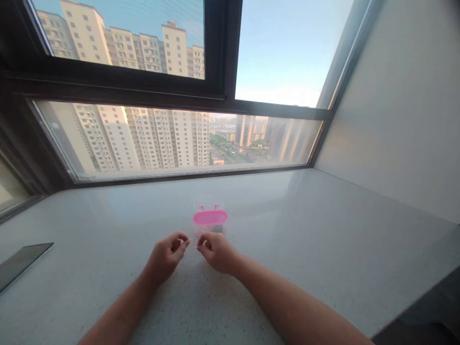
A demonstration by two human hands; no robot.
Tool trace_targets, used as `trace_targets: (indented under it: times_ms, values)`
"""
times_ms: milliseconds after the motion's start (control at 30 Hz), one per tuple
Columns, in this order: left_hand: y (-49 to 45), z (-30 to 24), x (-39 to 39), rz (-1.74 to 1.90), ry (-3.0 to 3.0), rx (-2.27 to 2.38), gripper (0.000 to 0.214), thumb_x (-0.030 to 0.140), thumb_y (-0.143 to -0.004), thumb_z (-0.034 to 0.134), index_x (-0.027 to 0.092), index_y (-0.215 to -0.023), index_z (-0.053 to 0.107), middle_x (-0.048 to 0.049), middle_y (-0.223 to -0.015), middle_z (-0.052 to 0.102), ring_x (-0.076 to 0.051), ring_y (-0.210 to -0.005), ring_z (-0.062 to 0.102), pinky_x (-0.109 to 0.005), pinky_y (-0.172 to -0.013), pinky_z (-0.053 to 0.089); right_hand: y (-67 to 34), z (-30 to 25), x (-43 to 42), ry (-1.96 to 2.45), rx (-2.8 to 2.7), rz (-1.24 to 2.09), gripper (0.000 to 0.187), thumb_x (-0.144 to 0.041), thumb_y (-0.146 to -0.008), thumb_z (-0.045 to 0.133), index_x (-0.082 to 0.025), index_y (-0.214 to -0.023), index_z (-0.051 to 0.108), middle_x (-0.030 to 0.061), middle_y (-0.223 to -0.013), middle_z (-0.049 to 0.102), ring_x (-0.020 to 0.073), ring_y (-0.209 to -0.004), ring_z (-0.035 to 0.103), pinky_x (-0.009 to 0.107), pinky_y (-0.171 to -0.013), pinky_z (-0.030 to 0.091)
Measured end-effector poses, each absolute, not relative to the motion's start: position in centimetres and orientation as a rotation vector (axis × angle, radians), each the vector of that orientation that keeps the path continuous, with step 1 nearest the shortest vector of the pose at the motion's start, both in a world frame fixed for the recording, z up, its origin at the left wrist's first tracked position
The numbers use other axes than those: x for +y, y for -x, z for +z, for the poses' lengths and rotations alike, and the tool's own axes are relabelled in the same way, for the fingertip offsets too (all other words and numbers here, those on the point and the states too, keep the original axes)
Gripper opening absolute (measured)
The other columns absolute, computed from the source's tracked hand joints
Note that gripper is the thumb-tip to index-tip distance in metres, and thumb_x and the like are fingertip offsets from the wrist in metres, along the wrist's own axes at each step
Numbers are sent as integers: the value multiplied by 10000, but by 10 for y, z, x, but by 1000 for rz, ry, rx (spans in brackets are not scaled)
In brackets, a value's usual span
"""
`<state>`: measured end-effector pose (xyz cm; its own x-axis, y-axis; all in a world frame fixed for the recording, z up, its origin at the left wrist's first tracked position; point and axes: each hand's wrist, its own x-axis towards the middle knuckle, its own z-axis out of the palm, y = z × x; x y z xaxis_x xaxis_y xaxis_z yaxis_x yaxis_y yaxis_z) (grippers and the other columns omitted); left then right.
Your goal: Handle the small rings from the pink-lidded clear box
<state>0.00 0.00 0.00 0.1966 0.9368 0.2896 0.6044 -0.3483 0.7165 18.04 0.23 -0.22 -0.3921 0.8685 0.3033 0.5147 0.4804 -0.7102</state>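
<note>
Pinching something thin and pale between them, your left hand (167, 254) and right hand (214, 250) sit close together low on the tabletop (323, 230), fingers curled in; what they hold is too small to name, perhaps a fine thread or strip. Judge it very light, limp and easy to lose, so keep it at the fingertips near its ends. Just beyond your knuckles stands a small clear box (210, 221) with a pink lid (210, 217), likely thin light plastic that slides on the smooth stone; grip its sides. A dark phone (21, 262) lies far left
</note>
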Motion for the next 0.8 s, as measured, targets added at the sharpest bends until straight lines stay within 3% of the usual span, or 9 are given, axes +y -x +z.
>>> trace_targets:
  times_ms: [367,800]
  values:
    - [1,-1,2,982,-2087,1455,267,400,-770,452,165,-729,571,73,-478,287,-94,-451,328,-178,-449,266,-181,-5,8,1230,-2163,651,130,-251,-736,544,-158,-780,623,-26,-559,504,75,-495,419,184,-461,261]
    - [2,0,1,964,-2092,1453,263,400,-776,452,167,-734,566,74,-489,277,-95,-463,316,-181,-455,249,-181,-1,5,1213,-2132,665,104,-223,-732,550,-151,-758,621,-38,-525,462,70,-477,385,187,-461,246]
